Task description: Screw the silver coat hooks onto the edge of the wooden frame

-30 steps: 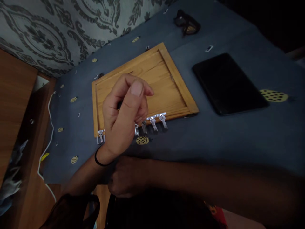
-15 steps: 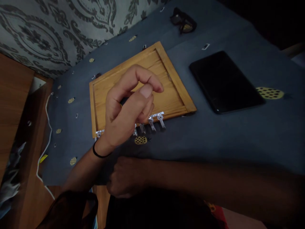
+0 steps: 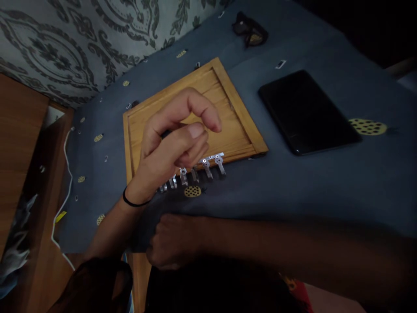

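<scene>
My left hand is raised over a framed wooden board. Its index finger is bent into a hook and the thumb lies against the other curled fingers. No held object shows in it, though a small dark patch appears in the gap behind the thumb. A black band circles that wrist. Below the hand, several metal hooks line the board's near edge, some partly covered by the hand and wrist. My right hand rests as a fist by the table's near edge, with nothing seen in it.
A dark tablet lies on the blue pineapple-print tablecloth, right of the board. Dark folded glasses sit farther back. Patterned wallpaper borders the far side. A white cable hangs at the left edge.
My left hand has shifted slightly left and its index finger has bent further down, uncovering more of the hooks. My right hand stays in place.
</scene>
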The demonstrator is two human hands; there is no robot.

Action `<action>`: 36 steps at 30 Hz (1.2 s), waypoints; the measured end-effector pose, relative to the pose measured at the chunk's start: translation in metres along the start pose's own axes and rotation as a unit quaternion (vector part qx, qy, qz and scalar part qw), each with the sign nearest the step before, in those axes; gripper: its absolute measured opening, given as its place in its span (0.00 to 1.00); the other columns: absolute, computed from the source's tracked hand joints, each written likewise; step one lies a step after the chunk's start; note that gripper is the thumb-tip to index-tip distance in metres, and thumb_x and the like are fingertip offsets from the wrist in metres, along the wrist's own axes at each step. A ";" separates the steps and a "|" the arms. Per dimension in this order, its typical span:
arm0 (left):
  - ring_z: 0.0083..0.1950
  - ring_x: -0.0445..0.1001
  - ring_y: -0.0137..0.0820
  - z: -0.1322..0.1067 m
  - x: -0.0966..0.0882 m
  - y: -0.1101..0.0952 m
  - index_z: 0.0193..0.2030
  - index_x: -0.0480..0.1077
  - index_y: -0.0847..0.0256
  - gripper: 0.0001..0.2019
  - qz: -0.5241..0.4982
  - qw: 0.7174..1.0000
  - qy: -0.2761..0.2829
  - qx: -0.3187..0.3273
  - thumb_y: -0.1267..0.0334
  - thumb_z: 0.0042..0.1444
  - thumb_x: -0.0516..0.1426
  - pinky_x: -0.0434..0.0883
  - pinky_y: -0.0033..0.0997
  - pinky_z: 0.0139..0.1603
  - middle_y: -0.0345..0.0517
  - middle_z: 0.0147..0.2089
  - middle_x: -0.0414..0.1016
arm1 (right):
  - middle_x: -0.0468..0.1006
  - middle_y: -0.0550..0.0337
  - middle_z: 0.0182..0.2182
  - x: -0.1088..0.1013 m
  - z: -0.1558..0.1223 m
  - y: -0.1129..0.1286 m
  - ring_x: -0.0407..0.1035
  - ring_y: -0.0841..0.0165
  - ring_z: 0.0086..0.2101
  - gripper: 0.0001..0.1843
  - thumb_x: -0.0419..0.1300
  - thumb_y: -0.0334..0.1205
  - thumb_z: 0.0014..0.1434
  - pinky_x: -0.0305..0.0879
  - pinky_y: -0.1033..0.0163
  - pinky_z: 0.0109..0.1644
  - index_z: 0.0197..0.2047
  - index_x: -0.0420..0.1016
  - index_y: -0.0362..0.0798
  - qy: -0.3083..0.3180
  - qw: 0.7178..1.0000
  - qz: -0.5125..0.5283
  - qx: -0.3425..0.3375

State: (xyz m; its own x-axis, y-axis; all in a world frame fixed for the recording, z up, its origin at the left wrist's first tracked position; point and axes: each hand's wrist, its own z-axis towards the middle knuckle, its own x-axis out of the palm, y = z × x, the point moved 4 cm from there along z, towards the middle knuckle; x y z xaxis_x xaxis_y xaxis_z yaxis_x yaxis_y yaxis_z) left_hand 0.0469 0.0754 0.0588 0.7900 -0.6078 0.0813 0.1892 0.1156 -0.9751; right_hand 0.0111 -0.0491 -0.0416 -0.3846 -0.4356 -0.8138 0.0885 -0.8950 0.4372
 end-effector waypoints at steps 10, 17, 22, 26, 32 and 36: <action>0.15 0.38 0.19 -0.006 -0.012 -0.013 0.32 0.72 0.60 0.08 -0.029 0.981 -0.162 0.100 0.70 0.63 0.57 0.46 0.22 0.13 0.29 0.16 0.45 | 0.83 0.60 0.27 0.001 0.002 -0.001 0.72 0.67 0.28 0.13 0.55 0.42 0.68 0.44 0.59 0.27 0.36 0.80 0.50 0.018 1.000 0.009 -0.004; 0.15 0.40 0.20 -0.012 -0.009 -0.008 0.32 0.73 0.59 0.08 -0.016 0.977 -0.189 0.092 0.70 0.63 0.57 0.48 0.21 0.14 0.29 0.15 0.44 | 0.83 0.59 0.29 -0.001 0.001 0.000 0.74 0.67 0.31 0.13 0.56 0.41 0.67 0.46 0.58 0.28 0.35 0.80 0.49 0.005 1.000 0.014 -0.004; 0.15 0.40 0.20 -0.015 -0.006 -0.010 0.29 0.75 0.61 0.09 -0.027 0.967 -0.232 0.101 0.72 0.60 0.58 0.47 0.22 0.14 0.29 0.15 0.44 | 0.82 0.60 0.27 0.002 -0.001 0.000 0.74 0.67 0.32 0.15 0.54 0.41 0.69 0.48 0.58 0.28 0.36 0.80 0.49 -0.002 1.000 0.012 -0.011; 0.15 0.40 0.20 -0.020 -0.007 -0.011 0.31 0.76 0.62 0.13 -0.019 0.962 -0.240 0.132 0.74 0.63 0.53 0.48 0.21 0.14 0.30 0.16 0.45 | 0.83 0.61 0.28 0.000 -0.003 0.001 0.75 0.69 0.33 0.15 0.54 0.39 0.68 0.51 0.59 0.28 0.32 0.79 0.49 -0.003 1.000 0.015 -0.012; 0.16 0.41 0.17 -0.031 -0.012 -0.018 0.30 0.73 0.60 0.08 -0.007 0.959 -0.243 0.143 0.72 0.61 0.60 0.51 0.20 0.16 0.29 0.17 0.46 | 0.83 0.61 0.28 -0.009 -0.002 0.000 0.74 0.68 0.29 0.14 0.56 0.37 0.66 0.53 0.58 0.26 0.31 0.80 0.48 -0.005 1.000 0.014 -0.016; 0.15 0.43 0.16 -0.044 -0.021 -0.025 0.32 0.73 0.61 0.08 -0.017 0.948 -0.280 0.153 0.74 0.61 0.58 0.52 0.20 0.15 0.30 0.17 0.52 | 0.84 0.62 0.30 -0.011 0.001 0.001 0.72 0.68 0.28 0.13 0.57 0.37 0.65 0.51 0.58 0.25 0.34 0.82 0.48 0.055 0.998 0.024 -0.007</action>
State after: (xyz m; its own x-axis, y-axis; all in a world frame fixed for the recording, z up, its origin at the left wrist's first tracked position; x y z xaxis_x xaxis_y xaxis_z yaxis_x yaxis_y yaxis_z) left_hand 0.0004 0.0508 0.0727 0.9497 -0.1129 0.2920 0.3128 0.3772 -0.8717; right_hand 0.0144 -0.0447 -0.0319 -0.2758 -0.4852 -0.8298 0.1183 -0.8738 0.4716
